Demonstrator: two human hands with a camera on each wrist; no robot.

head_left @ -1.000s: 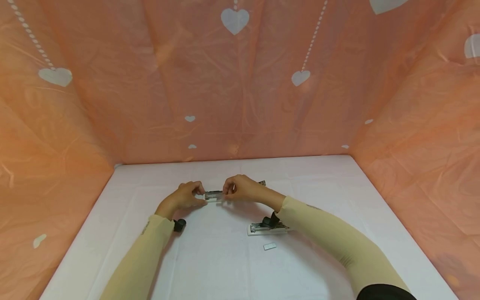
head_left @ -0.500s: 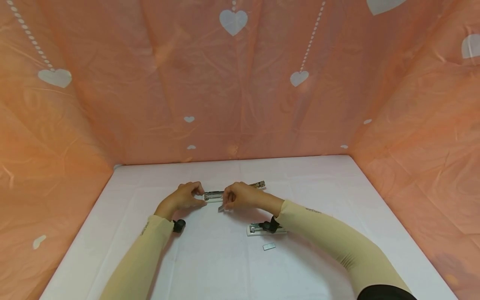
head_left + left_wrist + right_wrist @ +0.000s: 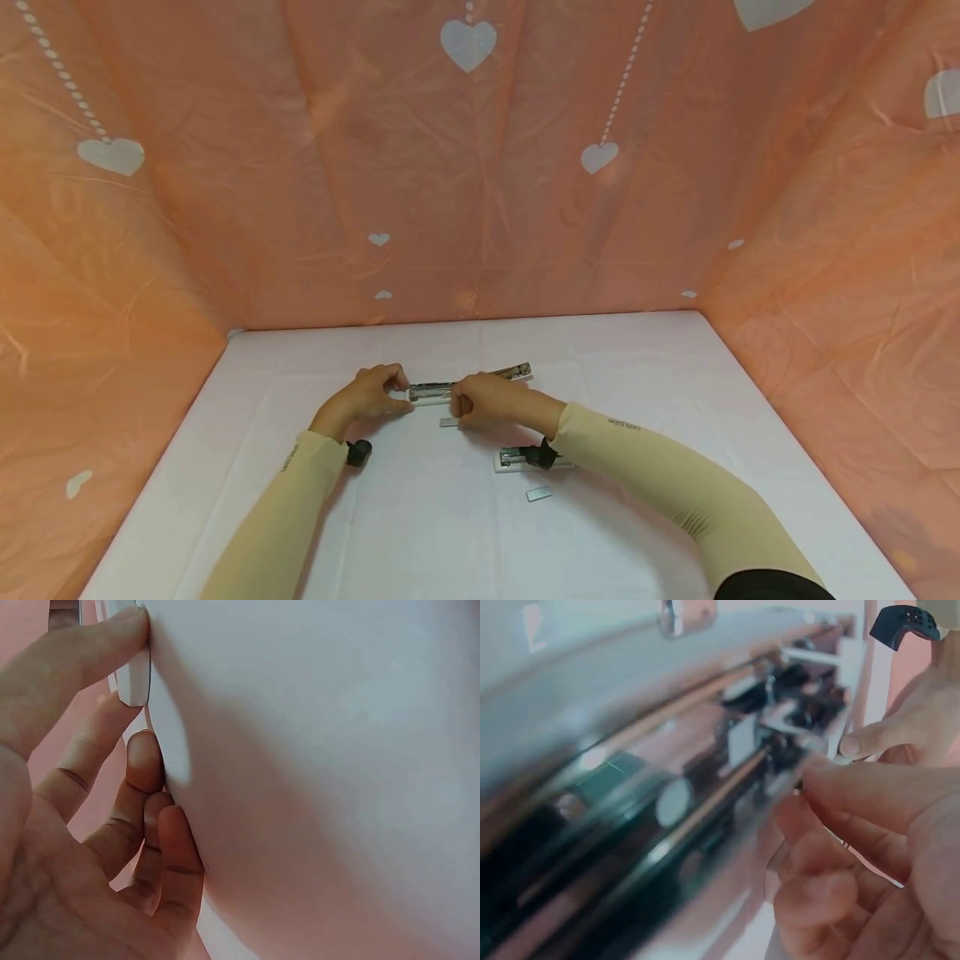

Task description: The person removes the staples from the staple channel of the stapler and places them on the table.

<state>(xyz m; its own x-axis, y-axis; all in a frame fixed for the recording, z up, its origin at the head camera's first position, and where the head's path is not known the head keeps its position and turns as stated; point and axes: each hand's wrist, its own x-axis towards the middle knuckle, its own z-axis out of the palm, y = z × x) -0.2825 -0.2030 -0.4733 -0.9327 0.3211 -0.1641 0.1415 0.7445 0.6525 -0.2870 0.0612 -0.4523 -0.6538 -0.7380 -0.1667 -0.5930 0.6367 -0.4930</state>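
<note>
Two opened staplers lie on the white table. In the head view my left hand (image 3: 371,392) pinches the left end of the far stapler (image 3: 431,392) between thumb and index finger. The left wrist view shows its white base end (image 3: 135,679) in that grip, the other fingers bent below. My right hand (image 3: 495,400) covers the middle of this stapler, fingers curled. A small grey staple strip (image 3: 448,422) shows just below those fingers, its right end beside them; I cannot tell whether they hold it. The raised top arm (image 3: 517,371) of the stapler slants up behind the right hand.
A second opened stapler (image 3: 506,458) lies nearer, partly hidden behind the right wrist camera (image 3: 543,452). Another staple strip (image 3: 538,494) lies in front of it. An orange curtain (image 3: 480,208) encloses the table's back and sides. Blurred metal stapler parts (image 3: 667,802) fill much of the right wrist view.
My right hand has come down toward me from the far stapler and shifted slightly right. The staple strip, earlier tilted at its fingertips, now looks level below them. The left hand has stayed in place.
</note>
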